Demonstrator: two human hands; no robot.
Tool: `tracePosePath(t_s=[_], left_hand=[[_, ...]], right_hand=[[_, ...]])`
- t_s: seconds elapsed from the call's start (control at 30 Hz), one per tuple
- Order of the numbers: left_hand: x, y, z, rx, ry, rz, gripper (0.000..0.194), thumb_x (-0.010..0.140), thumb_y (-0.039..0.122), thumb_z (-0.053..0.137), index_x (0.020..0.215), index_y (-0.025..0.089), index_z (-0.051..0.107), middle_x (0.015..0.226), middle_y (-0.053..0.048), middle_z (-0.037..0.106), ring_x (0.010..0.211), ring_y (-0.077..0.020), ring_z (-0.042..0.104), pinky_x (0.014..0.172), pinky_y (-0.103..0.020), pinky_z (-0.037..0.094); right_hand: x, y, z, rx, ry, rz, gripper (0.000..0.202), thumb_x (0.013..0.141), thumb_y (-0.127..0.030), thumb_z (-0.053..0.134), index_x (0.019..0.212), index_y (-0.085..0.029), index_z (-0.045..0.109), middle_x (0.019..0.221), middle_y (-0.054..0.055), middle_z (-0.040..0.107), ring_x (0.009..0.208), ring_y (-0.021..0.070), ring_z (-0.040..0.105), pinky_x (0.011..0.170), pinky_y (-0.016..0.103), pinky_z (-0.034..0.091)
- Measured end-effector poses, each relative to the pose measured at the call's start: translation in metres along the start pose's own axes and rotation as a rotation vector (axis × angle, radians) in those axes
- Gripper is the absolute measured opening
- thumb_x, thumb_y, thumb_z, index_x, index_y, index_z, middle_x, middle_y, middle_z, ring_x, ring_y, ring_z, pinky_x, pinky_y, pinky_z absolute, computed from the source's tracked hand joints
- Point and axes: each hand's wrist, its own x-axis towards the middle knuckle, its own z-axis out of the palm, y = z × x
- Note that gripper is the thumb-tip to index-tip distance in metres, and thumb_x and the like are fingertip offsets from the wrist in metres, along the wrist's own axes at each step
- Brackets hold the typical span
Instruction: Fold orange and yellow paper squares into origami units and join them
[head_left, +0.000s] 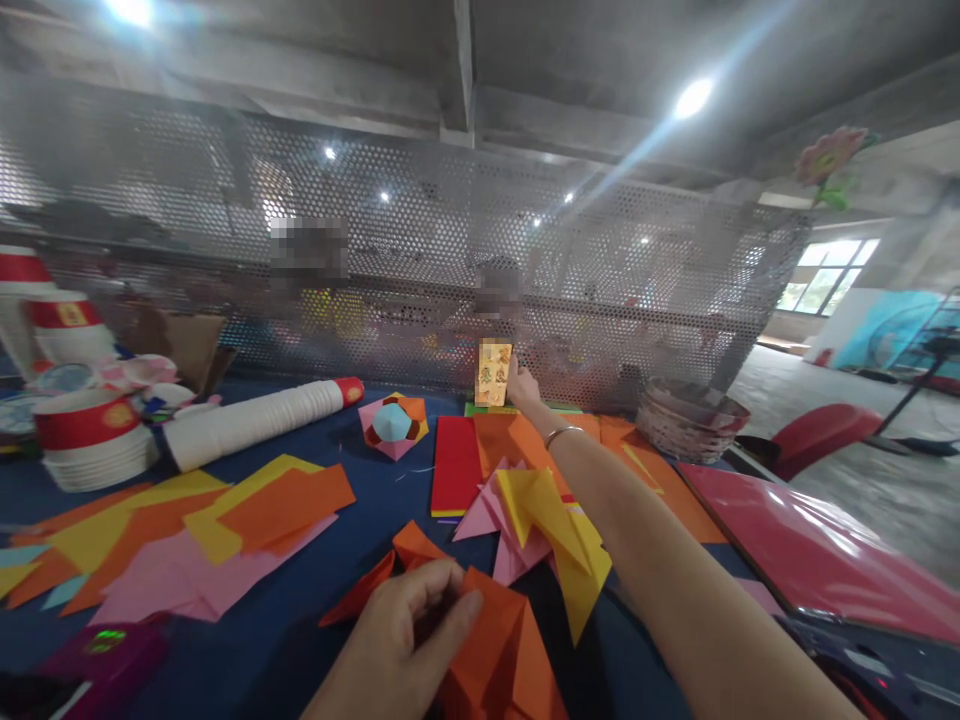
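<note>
My left hand (405,630) is closed on a folded orange paper piece (499,640), thumb and fingers pinched at its upper left. My right hand (524,384), a bracelet at its wrist, reaches far forward. It grips the right edge of a small upright yellowish panel with pictures (493,374); I cannot tell whether it is a phone or a card. Some of its fingers are hidden. Under my right forearm lie folded yellow paper (555,520) and pink folded paper (506,525). A many-sided paper ball (394,424) in pink, blue and orange sits left of the red paper stack (455,465).
Loose coloured sheets (225,520) spread across the left of the blue table. Behind them are a lying sleeve of paper cups (259,422) and stacked red-and-white cups (94,440). On the right are a woven basket (694,420) and a glossy red board (832,540). A perforated metal screen (405,250) bounds the back.
</note>
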Motion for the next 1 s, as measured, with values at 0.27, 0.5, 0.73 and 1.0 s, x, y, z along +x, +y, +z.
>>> tracePosePath(t_s=[0.27,0.5,0.73,1.0], left_hand=[[-0.006,0.004,0.001,0.002,-0.041,0.021,0.030,0.085,0.043,0.047,0.066,0.020,0.040,0.062,0.005,0.034,0.061,-0.0123,0.037,0.057,-0.023,0.030],[-0.012,0.002,0.005,-0.021,-0.091,0.006,0.029,0.085,0.043,0.048,0.069,0.019,0.044,0.063,0.006,0.039,0.059,-0.0107,0.040,0.054,-0.022,0.033],[-0.017,0.000,0.013,-0.018,-0.126,-0.066,0.024,0.083,0.040,0.054,0.073,0.019,0.046,0.061,0.007,0.039,0.053,-0.0092,0.043,0.045,-0.019,0.040],[-0.018,0.000,0.019,-0.009,-0.216,-0.112,0.013,0.081,0.029,0.055,0.086,0.017,0.056,0.080,0.001,0.063,0.077,-0.0131,0.062,0.075,-0.026,0.051]], right_hand=[[-0.061,0.008,-0.035,0.011,-0.099,-0.124,0.032,0.093,-0.033,0.056,0.120,-0.016,0.054,0.119,0.008,0.057,0.100,0.0213,0.060,0.083,0.042,0.052],[-0.223,0.032,-0.098,0.033,-0.273,-0.466,0.019,0.093,-0.027,0.054,0.109,-0.016,0.057,0.108,0.005,0.061,0.096,0.0180,0.060,0.085,0.038,0.050],[-0.336,0.060,-0.133,-0.011,-0.280,-0.897,0.027,0.091,-0.015,0.050,0.118,-0.019,0.054,0.117,0.007,0.058,0.108,0.0172,0.055,0.094,0.031,0.047],[-0.337,0.089,-0.109,0.073,-0.279,-1.204,0.020,0.092,-0.016,0.051,0.104,-0.011,0.066,0.104,0.008,0.070,0.103,0.0142,0.063,0.097,0.023,0.047]])
